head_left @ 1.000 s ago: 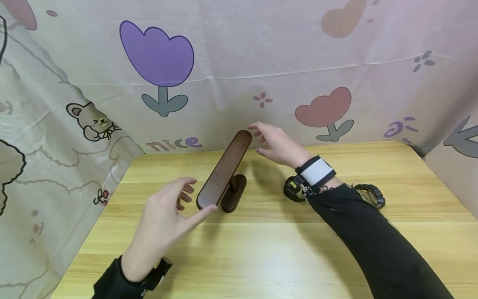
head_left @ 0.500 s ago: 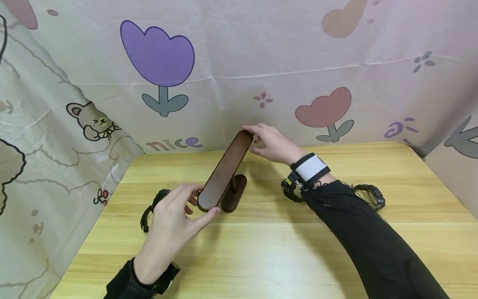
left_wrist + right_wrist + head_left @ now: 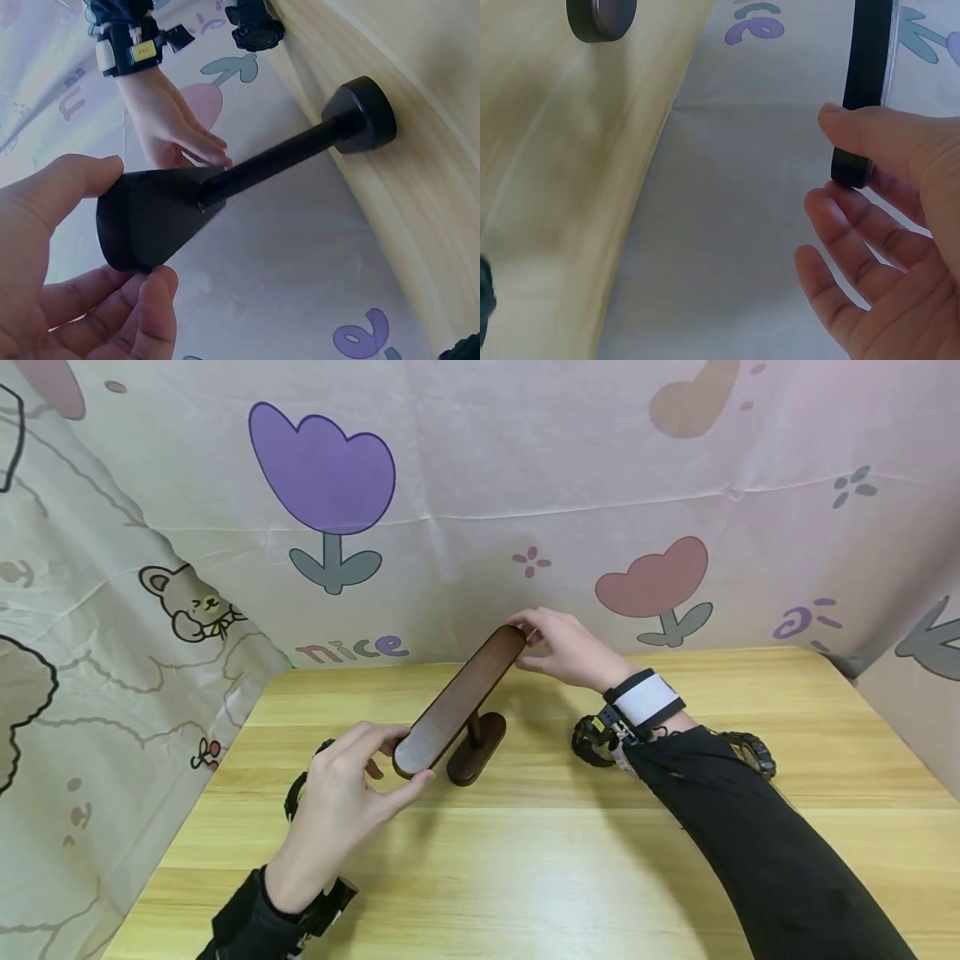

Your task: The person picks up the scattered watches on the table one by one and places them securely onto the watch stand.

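Observation:
A dark wooden T-shaped stand [image 3: 461, 702] sits on the light wood table [image 3: 570, 860], its oval base [image 3: 477, 747] on the tabletop. My left hand [image 3: 405, 760] pinches the near end of the bar between thumb and fingers; the left wrist view shows that end [image 3: 150, 217] gripped, with the post [image 3: 277, 161] running to the base [image 3: 364, 116]. My right hand [image 3: 522, 642] holds the far end. In the right wrist view the thumb [image 3: 855, 127] lies on the bar's tip [image 3: 864, 82], with the fingers below it.
Three black wristwatches lie on the table: one [image 3: 300, 785] behind my left hand, one [image 3: 592, 739] by my right wrist, one [image 3: 750, 752] behind my right forearm. A printed cloth backdrop [image 3: 480, 510] walls the table at the back and left.
Both hands came in from open and apart to take hold of the bar's two ends. The stand has shifted slightly to the right.

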Demonstrator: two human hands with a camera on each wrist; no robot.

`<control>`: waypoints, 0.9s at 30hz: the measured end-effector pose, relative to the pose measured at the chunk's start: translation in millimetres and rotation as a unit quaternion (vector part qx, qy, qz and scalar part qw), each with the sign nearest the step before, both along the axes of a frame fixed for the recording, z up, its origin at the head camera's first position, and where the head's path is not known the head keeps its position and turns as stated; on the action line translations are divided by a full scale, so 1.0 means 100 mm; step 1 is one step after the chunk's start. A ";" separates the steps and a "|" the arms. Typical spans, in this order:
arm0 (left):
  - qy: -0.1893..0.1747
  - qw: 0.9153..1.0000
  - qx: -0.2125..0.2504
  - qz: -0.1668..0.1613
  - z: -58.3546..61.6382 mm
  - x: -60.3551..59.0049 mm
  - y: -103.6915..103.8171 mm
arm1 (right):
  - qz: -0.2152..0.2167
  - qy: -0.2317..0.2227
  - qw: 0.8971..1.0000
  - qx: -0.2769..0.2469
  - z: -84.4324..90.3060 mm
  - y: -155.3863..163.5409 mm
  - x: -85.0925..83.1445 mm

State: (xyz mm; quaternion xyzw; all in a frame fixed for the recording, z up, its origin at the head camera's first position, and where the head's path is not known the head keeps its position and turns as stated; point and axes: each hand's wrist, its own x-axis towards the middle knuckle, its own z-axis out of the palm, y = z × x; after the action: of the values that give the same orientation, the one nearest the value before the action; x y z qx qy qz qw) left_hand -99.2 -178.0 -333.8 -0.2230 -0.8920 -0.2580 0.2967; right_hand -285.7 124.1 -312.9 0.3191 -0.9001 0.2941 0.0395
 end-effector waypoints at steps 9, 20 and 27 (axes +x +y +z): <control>-0.026 1.000 0.004 -0.017 0.02 -0.15 -0.11 | -0.014 -0.007 1.000 -0.013 0.00 0.26 0.09; -0.057 0.998 0.007 -0.028 0.03 -0.39 -0.23 | -0.034 -0.014 0.999 -0.005 0.04 0.57 0.33; -0.049 0.998 0.011 -0.048 0.03 -0.57 -0.29 | -0.041 0.020 0.999 0.021 0.04 0.67 0.56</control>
State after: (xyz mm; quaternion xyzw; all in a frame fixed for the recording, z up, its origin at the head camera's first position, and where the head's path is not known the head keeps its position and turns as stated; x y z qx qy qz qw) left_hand -155.9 -206.7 -331.2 -0.2494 -0.8907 -0.2929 0.2420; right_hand -230.2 191.3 -308.7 0.2888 -0.9172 0.2674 0.0625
